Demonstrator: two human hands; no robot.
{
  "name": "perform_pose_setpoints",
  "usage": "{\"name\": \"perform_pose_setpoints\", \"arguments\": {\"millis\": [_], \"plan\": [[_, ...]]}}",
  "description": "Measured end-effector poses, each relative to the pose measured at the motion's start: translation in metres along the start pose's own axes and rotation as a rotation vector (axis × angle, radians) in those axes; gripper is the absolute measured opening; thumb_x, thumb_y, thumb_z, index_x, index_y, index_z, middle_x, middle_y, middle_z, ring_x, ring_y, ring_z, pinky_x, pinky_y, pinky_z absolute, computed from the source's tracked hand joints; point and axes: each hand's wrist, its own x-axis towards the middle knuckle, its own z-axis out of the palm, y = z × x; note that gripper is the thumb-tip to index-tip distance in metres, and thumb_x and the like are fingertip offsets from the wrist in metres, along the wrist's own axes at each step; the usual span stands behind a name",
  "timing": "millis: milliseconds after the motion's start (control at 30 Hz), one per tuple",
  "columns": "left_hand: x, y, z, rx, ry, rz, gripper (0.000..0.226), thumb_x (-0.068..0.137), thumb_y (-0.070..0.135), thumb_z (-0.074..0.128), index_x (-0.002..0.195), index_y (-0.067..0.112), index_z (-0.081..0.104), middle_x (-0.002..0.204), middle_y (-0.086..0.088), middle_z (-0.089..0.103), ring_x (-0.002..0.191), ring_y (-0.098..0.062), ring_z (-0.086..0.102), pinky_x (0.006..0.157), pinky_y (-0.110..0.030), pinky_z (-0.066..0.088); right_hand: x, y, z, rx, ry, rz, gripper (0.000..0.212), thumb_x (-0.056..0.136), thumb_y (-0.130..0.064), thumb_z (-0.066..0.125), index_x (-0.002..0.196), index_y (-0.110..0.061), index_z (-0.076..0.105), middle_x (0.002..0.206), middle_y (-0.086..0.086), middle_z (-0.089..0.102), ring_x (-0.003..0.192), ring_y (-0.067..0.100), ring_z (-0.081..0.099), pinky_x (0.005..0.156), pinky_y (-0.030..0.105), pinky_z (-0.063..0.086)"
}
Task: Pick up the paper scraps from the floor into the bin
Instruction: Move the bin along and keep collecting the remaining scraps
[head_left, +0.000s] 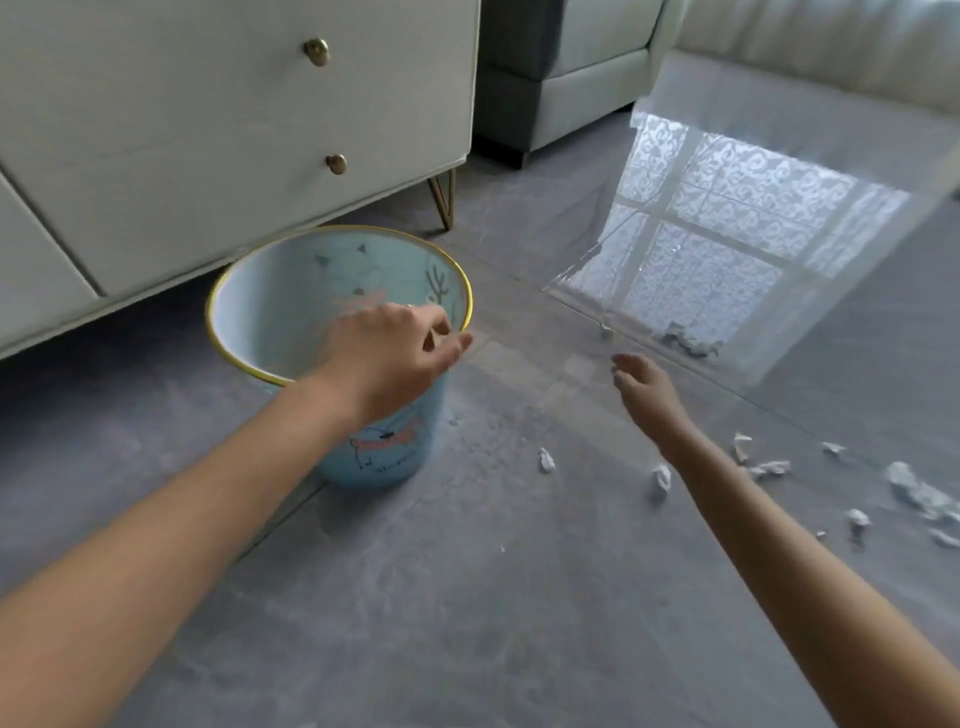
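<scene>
Grey glossy floor (467, 597) tiles fill the head view, with a white drawer cabinet (208, 130) at ten o'clock, a grey sofa (571, 78) at twelve and a bright window reflection (727, 234) at two. A pale blue bin (270, 306) with a gold rim stands upright just in front of the cabinet, at about ten o'clock from the picture's centre.

The left hand (389, 353) hovers over the bin's right rim. Its fingers (457, 343) are loosely curled, with one stretched out, and no paper shows between them. The right hand (647, 387) reaches forward at three o'clock from the bin, well apart from it, fingers (623, 361) relaxed and slightly bent, holding nothing visible.

The paper scraps (545, 460) lie mostly at four o'clock from the bin: two small ones near the right forearm, then a looser scatter (919, 491) out toward the right edge. One more crumpled piece (691, 343) sits at the near edge of the reflection, just beyond the right hand.

Much of the bin's bottom is hidden by the left hand, so I cannot tell how much is already inside. Judging by the floor, most of the work is left: roughly ten scraps are still down, and the far piece looks like the likely next target.
</scene>
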Motion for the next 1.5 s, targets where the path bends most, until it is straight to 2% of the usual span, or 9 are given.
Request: {"name": "perform_pose_setpoints", "arguments": {"millis": [167,267,433,767,933,1067,1200,1300,1500], "plan": [[-0.008,0.024,0.026,0.331,0.037,0.022,0.053,0.091,0.052,0.046,0.123,0.009,0.047,0.093,-0.016,0.067,0.085,-0.035,0.065,0.061,-0.033,0.041,-0.047,0.123,-0.011,-0.356,0.070,0.360,0.081,0.088,-0.040,0.056,0.148,-0.012,0.011,0.154,0.018,0.014,0.143,0.031,0.012,0.116,0.042,0.010],[-0.007,0.028,0.030,0.301,0.076,0.009,0.042,0.093,0.036,0.051,0.121,0.006,0.048,0.092,-0.020,0.067,0.084,-0.039,0.064,0.061,-0.034,0.040,-0.061,0.143,0.005,-0.507,-0.030,0.367,0.089,0.087,-0.060,0.044,0.149,-0.020,-0.007,0.157,0.014,-0.007,0.145,0.031,-0.005,0.116,0.044,-0.004],[-0.012,0.025,0.029,0.290,0.092,0.051,0.032,0.093,0.032,0.054,0.110,0.006,0.053,0.081,-0.022,0.067,0.075,-0.041,0.064,0.055,-0.034,0.034,-0.048,0.119,0.051,-0.592,-0.092,0.228,0.089,0.087,-0.067,0.031,0.149,-0.016,-0.007,0.157,0.012,-0.013,0.144,0.026,-0.014,0.116,0.041,-0.010],[-0.010,0.022,0.031,0.329,0.110,0.081,0.034,0.093,0.031,0.053,0.113,0.003,0.051,0.078,-0.023,0.065,0.072,-0.041,0.062,0.053,-0.033,0.030,-0.064,0.086,0.106,-0.577,-0.413,-0.381,0.071,0.094,-0.055,0.032,0.150,-0.020,0.008,0.158,-0.003,0.002,0.146,0.011,0.000,0.119,0.027,-0.002],[-0.010,0.021,0.033,0.362,0.091,0.070,0.038,0.095,0.032,0.050,0.118,0.002,0.049,0.083,-0.022,0.066,0.076,-0.040,0.062,0.055,-0.032,0.031,-0.115,0.096,0.110,-0.604,-0.478,-0.495,0.089,0.080,-0.071,0.031,0.150,-0.023,0.003,0.158,-0.006,-0.003,0.145,0.009,-0.002,0.119,0.027,0.001],[-0.011,0.019,0.031,0.362,0.099,0.092,0.032,0.095,0.031,0.049,0.112,0.004,0.050,0.082,-0.021,0.066,0.074,-0.039,0.063,0.054,-0.032,0.031,-0.126,0.088,0.108,-0.434,-0.506,-0.483,0.091,0.079,-0.060,0.059,0.149,-0.023,0.014,0.157,-0.005,0.011,0.144,0.012,0.014,0.118,0.028,0.013],[-0.012,0.018,0.030,0.367,0.088,0.109,0.034,0.095,0.032,0.048,0.115,0.004,0.050,0.080,-0.019,0.066,0.072,-0.038,0.063,0.053,-0.031,0.031,-0.119,0.081,0.098,-0.593,-0.322,-0.427,0.090,0.063,-0.071,0.064,0.132,-0.020,0.036,0.129,0.003,0.044,0.119,0.021,0.046,0.102,0.034,0.035],[-0.012,0.017,0.030,0.373,0.093,0.120,0.033,0.096,0.031,0.047,0.115,0.005,0.050,0.079,-0.018,0.066,0.071,-0.037,0.063,0.053,-0.031,0.032,-0.113,0.072,0.098,-0.674,-0.429,-0.526,0.069,0.077,-0.062,0.058,0.127,-0.017,0.040,0.112,0.008,0.062,0.103,0.030,0.058,0.087,0.037,0.042],[-0.012,0.016,0.030,0.363,0.096,0.126,0.027,0.096,0.031,0.047,0.108,0.007,0.050,0.079,-0.017,0.066,0.071,-0.037,0.063,0.052,-0.032,0.030,-0.118,0.085,0.106,-0.587,-0.359,-0.678,0.037,0.089,-0.046,0.032,0.092,-0.013,0.050,0.083,0.005,0.067,0.080,0.030,0.063,0.074,0.033,0.043]]}}
